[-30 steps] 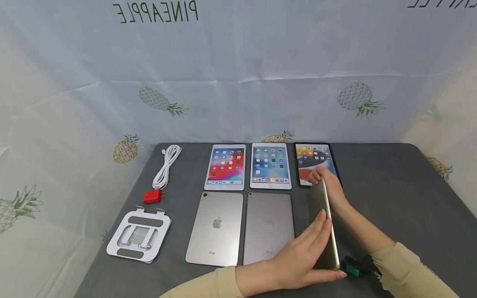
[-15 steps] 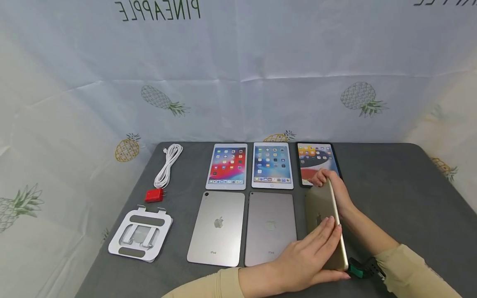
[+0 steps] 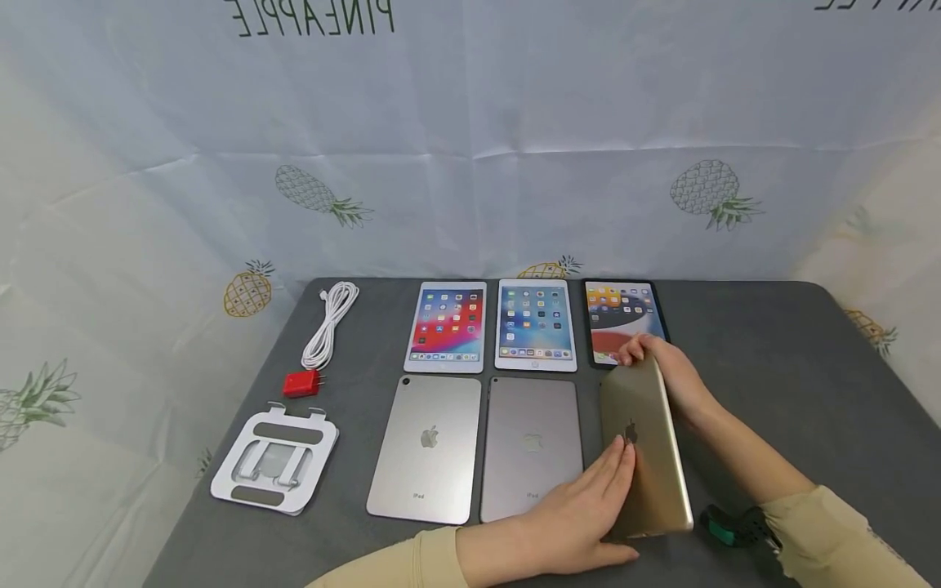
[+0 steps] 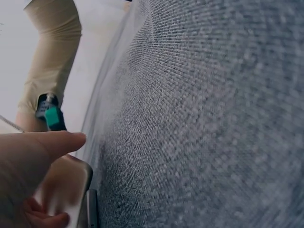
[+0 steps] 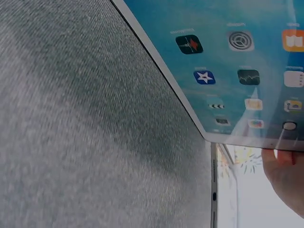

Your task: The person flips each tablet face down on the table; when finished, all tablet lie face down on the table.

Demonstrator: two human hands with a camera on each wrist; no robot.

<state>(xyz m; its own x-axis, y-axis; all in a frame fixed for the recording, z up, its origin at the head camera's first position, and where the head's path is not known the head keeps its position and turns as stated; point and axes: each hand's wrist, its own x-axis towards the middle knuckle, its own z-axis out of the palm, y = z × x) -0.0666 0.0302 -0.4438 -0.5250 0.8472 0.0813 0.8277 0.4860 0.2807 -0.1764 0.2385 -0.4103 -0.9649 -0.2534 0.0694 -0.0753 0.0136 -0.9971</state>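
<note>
Evidently the tilt matters most: gold tablet propped between two unlike holds

Seen from the head, the gold tablet (image 3: 650, 465) stands on a slant at the person's right, back turned left, its long axis running from the near side of the table (image 3: 764, 408) to the far side. The right hand (image 3: 665, 371) grips its far short edge, fingers bent over the rim. The left hand (image 3: 569, 510) lies on the near left, fingers straight against the back by the logo, thumb spread and free. So the left hand is nearer the back's middle, the right hand at the far end. Just left lies the grey tablet (image 3: 531, 449), face down and flat; the black-framed tablet (image 3: 623, 318) lies just beyond.

From the left wrist, the outstretched thumb stands clear of the cloth, with the gold back beyond it; how firmly the fingers press cannot be told.

From the right wrist, the lit screen leans over the cloth, one long edge low and close to it. Whether that edge touches cannot be told. Part of the right hand shows at the short edge.
</note>
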